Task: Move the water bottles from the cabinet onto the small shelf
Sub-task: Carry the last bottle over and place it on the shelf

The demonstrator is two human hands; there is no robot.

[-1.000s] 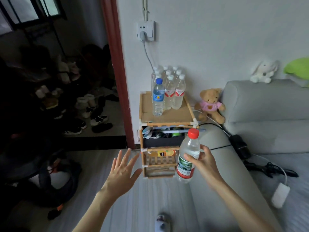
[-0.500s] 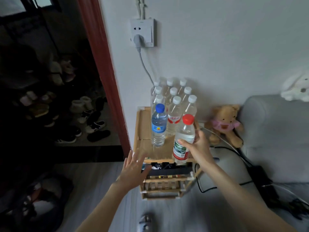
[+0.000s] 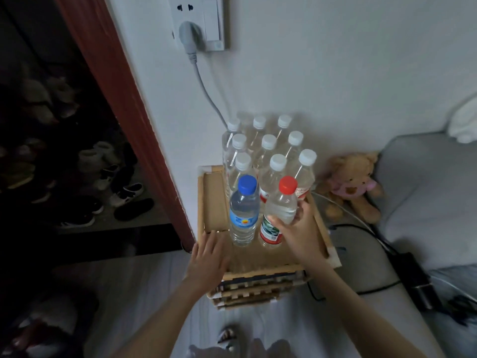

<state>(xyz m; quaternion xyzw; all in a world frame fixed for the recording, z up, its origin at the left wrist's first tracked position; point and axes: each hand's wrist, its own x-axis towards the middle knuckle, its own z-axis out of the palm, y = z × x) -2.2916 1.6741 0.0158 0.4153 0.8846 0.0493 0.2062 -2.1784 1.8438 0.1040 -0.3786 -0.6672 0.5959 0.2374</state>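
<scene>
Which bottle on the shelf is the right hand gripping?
The red-capped bottle, front right; the right hand grips it. Its blue-capped neighbour stands free.

left hand (image 3: 207, 257) flat, fingers straight; right hand (image 3: 300, 235) curled, gripping

Right hand (image 3: 300, 232) grips red-capped bottle (image 3: 278, 213) upright on shelf top (image 3: 214, 202), beside blue-capped bottle (image 3: 244, 213); left hand (image 3: 207, 259) flat on shelf edge.

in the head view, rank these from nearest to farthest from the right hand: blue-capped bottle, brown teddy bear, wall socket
From the right hand:
1. Blue-capped clear plastic bottle, just left of it on the shelf top.
2. Brown teddy bear, right, on the floor against the wall.
3. White wall socket, high on the wall.
</scene>
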